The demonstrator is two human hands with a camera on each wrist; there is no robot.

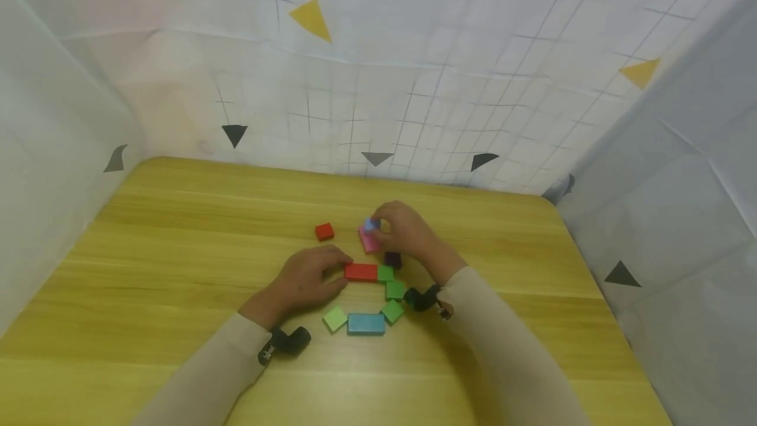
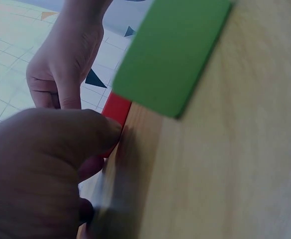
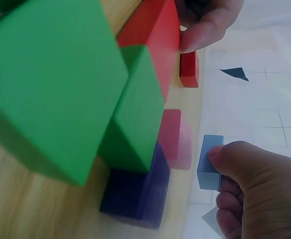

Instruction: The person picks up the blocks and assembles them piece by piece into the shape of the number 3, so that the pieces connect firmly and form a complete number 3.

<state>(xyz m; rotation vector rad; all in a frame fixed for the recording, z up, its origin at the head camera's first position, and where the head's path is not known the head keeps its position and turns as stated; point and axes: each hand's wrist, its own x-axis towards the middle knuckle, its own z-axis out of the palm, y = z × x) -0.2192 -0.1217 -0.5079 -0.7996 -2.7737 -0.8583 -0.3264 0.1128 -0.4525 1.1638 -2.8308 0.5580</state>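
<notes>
My right hand (image 1: 408,232) pinches a small light blue block (image 3: 210,162) between thumb and fingers, over the far end of a pink block (image 1: 370,242) in the head view. My left hand (image 1: 304,278) has its thumb and forefinger at the left end of a long red block (image 1: 361,273), gripping it there. A green block (image 1: 385,273) sits against that red block's right end, and a dark purple block (image 3: 135,194) stands just behind it. Below follow another green block (image 1: 394,290) and a turned green one (image 1: 392,312).
A long blue block (image 1: 366,324) lies nearest me, with a light green block (image 1: 334,319) angled at its left end. A small red block (image 1: 324,232) is apart, beyond my left hand. Behind the wooden table (image 1: 177,235) hangs a patterned white sheet (image 1: 355,84).
</notes>
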